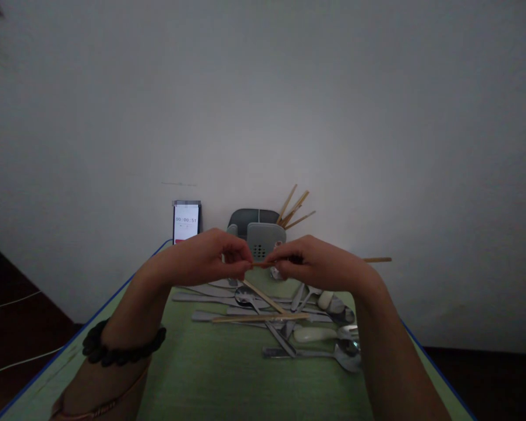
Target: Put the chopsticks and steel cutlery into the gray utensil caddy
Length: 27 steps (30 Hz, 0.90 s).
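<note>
Pale wall [263, 105] | green table [210, 380], blue edge | dark floor [9, 327] | dim light

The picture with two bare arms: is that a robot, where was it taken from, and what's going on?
No robot here: these are a person's own hands, seen by a camera worn on the head, looking forward and down. There is just this one view.

The left hand and right hand pinch a thin brown stick between them; too little of it shows to say exactly what it is.

On the green table lies a loose heap of metal cutlery, with some wooden chopsticks across it. Behind stands a grey holder, sticks poking out at its right. A phone at left displays a timer.
</note>
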{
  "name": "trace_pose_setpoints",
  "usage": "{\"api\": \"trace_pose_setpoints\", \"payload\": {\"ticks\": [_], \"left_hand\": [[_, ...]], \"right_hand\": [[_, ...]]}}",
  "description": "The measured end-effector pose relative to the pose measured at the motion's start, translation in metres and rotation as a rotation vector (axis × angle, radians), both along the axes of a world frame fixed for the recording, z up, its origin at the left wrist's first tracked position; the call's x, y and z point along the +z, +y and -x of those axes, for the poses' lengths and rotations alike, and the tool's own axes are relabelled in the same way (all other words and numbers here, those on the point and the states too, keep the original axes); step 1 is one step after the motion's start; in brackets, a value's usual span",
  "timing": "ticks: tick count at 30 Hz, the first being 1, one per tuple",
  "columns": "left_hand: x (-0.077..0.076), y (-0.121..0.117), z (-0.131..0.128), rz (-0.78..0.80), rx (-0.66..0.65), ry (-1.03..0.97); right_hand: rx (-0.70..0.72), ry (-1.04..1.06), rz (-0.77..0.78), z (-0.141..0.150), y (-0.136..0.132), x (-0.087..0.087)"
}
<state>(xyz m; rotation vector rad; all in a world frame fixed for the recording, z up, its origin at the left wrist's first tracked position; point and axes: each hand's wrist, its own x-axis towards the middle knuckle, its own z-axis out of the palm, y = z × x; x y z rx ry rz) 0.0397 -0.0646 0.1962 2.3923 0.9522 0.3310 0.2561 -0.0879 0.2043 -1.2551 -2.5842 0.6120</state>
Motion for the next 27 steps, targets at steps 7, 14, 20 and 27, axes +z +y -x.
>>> {"api": "trace_pose_setpoints", "payload": {"ticks": [7, 14, 20, 27], "left_hand": [[-0.0015, 0.0014, 0.0014, -0.012, 0.044, 0.063], [-0.0034, 0.0034, 0.0007, 0.001, 0.069, 0.053], [0.0000, 0.0010, 0.0002, -0.104, 0.079, -0.046], [-0.0006, 0.0028, 0.0006, -0.171, 0.131, -0.095]], "right_hand": [[-0.038, -0.003, 0.008, -0.0086, 0.0018, -0.0012], [-0.069, 0.010, -0.015, -0.0053, 0.0021, -0.0016], [-0.095, 0.075, -0.086, -0.0074, 0.0042, -0.0017], [-0.110, 0.101, -0.234, -0.0041, 0.0058, -0.0035]]}}
